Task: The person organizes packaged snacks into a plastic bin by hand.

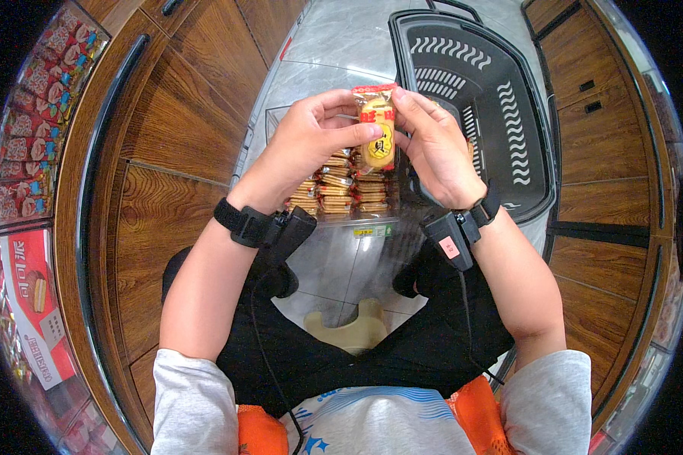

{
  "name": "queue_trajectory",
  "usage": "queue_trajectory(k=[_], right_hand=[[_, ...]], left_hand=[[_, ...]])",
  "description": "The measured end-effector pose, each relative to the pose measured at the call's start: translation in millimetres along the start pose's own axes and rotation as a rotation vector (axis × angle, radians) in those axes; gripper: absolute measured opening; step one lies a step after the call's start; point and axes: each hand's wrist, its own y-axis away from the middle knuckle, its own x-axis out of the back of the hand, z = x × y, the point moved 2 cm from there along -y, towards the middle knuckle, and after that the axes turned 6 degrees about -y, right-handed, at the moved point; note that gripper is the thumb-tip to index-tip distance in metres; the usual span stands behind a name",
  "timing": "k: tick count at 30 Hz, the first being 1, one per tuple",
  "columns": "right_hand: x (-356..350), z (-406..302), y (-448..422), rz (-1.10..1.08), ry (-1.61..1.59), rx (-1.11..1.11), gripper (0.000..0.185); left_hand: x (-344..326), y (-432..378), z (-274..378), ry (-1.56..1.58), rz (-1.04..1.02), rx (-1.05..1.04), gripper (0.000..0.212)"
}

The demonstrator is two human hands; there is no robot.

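Observation:
A clear, red-edged packet of rice crackers (377,149) is held up between both hands and bears printed writing. My left hand (321,126) grips its left side, with the thumb across the front. At the packet's upper right edge, my right hand (435,145) pinches it between thumb and fingers. Beneath lies a transparent bin (341,220) with rows of wrapped crackers (337,190) stacked on edge. Part of these rows is hidden by my hands and the packet. A price tag (373,231) is fixed to the bin's front.
To the right of the bin stands a black plastic shopping basket (515,91) with slotted walls. Wooden cabinets flank the aisle, left (188,114) and right (589,148). Red wrapped snacks (40,125) fill the left shelf. A beige stool (347,330) is under me, between my legs.

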Motion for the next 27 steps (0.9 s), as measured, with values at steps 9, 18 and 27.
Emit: queue_trajectory(k=[9,18,27], right_hand=[[-4.1,0.1,4.5,-0.134,0.128,-0.085,0.044],[-2.6,0.3,4.6,-0.194,0.1,-0.079,0.047],[-3.7,-2.8,3.0,-0.188,0.054,-0.063,0.046]], left_hand=[[10.3,-3.4,-10.8,-0.039,0.221,-0.024,0.052],[8.1,-2.3,-1.1,-0.048,0.186,-0.027,0.055],[11.0,-3.5,-2.1,-0.029,0.219,-0.082,0.051]])
